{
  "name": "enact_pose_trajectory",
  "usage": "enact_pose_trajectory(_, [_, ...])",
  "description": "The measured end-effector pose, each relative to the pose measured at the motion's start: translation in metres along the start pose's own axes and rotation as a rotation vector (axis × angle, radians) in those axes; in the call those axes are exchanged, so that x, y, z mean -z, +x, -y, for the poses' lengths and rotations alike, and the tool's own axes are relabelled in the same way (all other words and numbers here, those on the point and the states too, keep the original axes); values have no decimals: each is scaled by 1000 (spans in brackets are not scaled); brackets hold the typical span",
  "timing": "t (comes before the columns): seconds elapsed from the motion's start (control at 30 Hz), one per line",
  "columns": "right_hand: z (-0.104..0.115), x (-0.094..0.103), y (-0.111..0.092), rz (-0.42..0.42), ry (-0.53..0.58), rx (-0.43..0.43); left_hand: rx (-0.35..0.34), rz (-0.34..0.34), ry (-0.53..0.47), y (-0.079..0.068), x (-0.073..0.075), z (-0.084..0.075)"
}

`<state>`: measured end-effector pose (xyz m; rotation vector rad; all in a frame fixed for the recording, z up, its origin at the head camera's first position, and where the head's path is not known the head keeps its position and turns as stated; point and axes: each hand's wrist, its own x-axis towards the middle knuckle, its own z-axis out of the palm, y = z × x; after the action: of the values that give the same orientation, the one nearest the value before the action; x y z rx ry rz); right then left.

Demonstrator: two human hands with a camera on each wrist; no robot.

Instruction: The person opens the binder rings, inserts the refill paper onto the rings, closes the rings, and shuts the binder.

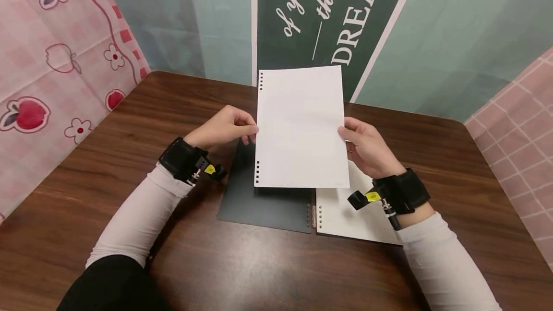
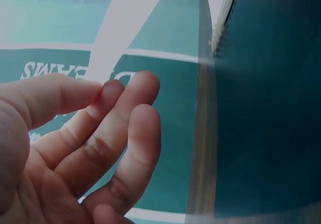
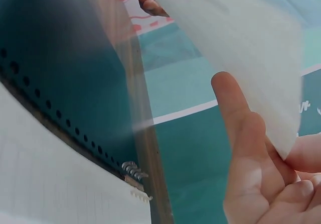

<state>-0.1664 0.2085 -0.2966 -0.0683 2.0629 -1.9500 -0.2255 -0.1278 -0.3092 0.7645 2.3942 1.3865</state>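
Note:
A loose white sheet of paper (image 1: pixel 301 126), with small punched holes along its left edge, is held up above an open notebook. My left hand (image 1: pixel 226 127) pinches its left edge between thumb and index finger; the other fingers curve loosely in the left wrist view. On the opposite edge, my right hand (image 1: pixel 367 147) pinches the sheet, with fingers (image 3: pixel 235 113) behind it. Below lies the notebook with a dark cover (image 1: pixel 268 210) on the left and white pages (image 1: pixel 358 220) on the right. The paper hides much of the notebook's upper part.
The notebook's metal rings (image 3: pixel 134 171) stand along the spine between cover and pages. A brown wooden table (image 1: pixel 259 268) carries everything. Behind it hangs a green cloth with white lettering (image 1: pixel 363 8); a pink apple-print cloth (image 1: pixel 56 61) borders the left and pink tiles (image 1: pixel 518 133) the right.

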Motion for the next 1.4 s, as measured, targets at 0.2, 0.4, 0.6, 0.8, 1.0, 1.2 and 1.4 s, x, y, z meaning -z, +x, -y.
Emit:
enact_pose_trajectory(0.2, [-6, 11, -17, 6, 38, 17, -35, 61, -24, 4, -12, -7])
enact_pose_trajectory(0.4, [-9, 25, -32, 14, 62, 51, -67, 96, -18, 8, -28, -13])
enact_pose_trajectory(0.6, [-14, 39, -45, 13, 110, 99, -92, 130, -48, 13, -43, -17])
enact_pose_trajectory(0.8, [-20, 47, -53, 19, 73, 105, -92, 147, -38, 14, -52, -20])
enact_pose_trajectory(1.0, [-26, 57, -63, 41, 83, 131, -100, 173, -29, 19, -63, -25])
enact_pose_trajectory(1.2, [-34, 67, -74, 29, 98, 134, -106, 194, -33, 24, -78, -29])
enact_pose_trajectory(1.4, [-40, 77, -82, 14, 69, 123, -102, 216, -33, 29, -92, -32])
